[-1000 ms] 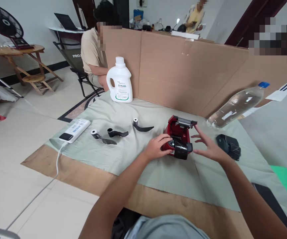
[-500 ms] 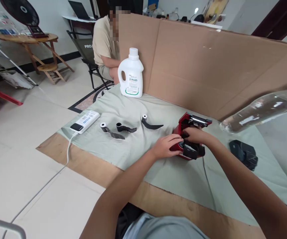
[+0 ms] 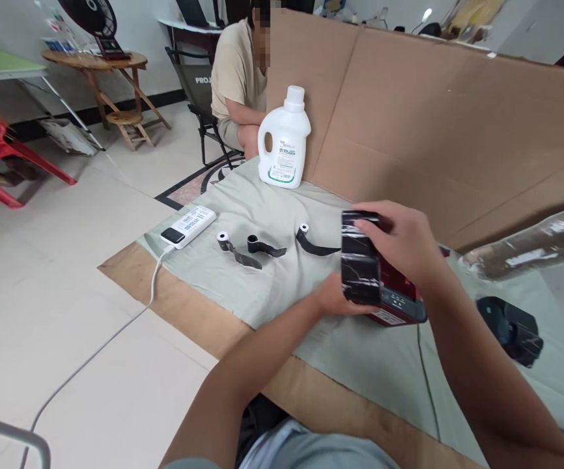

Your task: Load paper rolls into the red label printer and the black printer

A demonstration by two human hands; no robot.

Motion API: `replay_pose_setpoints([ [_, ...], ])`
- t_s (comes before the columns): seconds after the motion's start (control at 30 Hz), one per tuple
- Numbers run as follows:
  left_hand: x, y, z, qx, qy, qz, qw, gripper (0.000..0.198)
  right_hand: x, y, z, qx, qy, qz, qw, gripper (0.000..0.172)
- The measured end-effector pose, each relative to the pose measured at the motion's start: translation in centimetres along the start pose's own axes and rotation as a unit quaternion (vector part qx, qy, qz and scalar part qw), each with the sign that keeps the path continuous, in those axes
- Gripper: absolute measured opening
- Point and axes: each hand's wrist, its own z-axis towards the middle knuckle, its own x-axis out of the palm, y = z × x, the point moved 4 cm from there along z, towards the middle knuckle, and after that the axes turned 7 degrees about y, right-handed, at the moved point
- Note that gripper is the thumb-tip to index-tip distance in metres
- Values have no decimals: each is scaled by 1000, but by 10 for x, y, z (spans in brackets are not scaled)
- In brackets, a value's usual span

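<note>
My right hand (image 3: 404, 238) is raised above a small red and black box-shaped device (image 3: 402, 301), probably a receipt printer. Between its thumb and fingers is the top of a wide, glossy black paper roll (image 3: 360, 260), which curves down in front of the device. My left hand (image 3: 335, 296) grips the device's left side low down, its fingers partly hidden by the black paper. Whether the device's lid is open is hidden behind my right hand. To the left lie three small rolls with black tails: one (image 3: 223, 241), a middle one (image 3: 253, 243) and one nearest the device (image 3: 306, 238).
A white power bank (image 3: 188, 227) with a cable lies on the left of the cloth (image 3: 243, 299). Behind stand a white detergent bottle (image 3: 284, 140) and a cardboard screen (image 3: 409, 117). A clear plastic bottle (image 3: 531, 241) and a black object (image 3: 509, 329) are at right. Someone sits beyond.
My right hand has come up out of the device's opening, lifting the black paper roll in front of it. My left hand stays at the device's side. The view has turned slightly left.
</note>
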Motion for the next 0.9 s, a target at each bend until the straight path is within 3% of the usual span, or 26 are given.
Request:
replay_pose_setpoints([
  [0.1, -1, -3, 0, 14, -14, 10, 1000, 52, 47, 8, 57, -48, 92, 36, 994, 36],
  [0.23, 2, 0, 3, 1, -15, 23, 1000, 52, 120, 4, 113, -35, 181, -13, 983, 33],
  [0.37, 7, 6, 5, -8, 0, -7, 1000, 49, 181, 4, 133, -17, 213, -71, 974, 31],
  [0.47, 8, 8, 5, -10, -10, -55, 998, 48, 210, 9, 134, -13, 229, -104, 968, 28],
  [0.57, 8, 11, 5, -22, -19, -93, 995, 48, 217, 17, 133, -28, 243, -111, 963, 32],
  [0.67, 12, 12, 4, -12, -14, -87, 996, 49, 195, 18, 139, -17, 180, -98, 979, 44],
  [0.73, 15, 13, 4, -7, -3, -58, 998, 47, 176, 10, 143, 30, 133, -103, 985, 48],
  [0.8, 18, 13, 4, -11, 6, -24, 1000, 47, 168, -4, 140, 106, 178, -134, 969, 46],
  [0.9, 17, 11, 4, -27, 6, 15, 1000, 52, 172, -25, 127, 186, 306, -161, 920, 31],
])
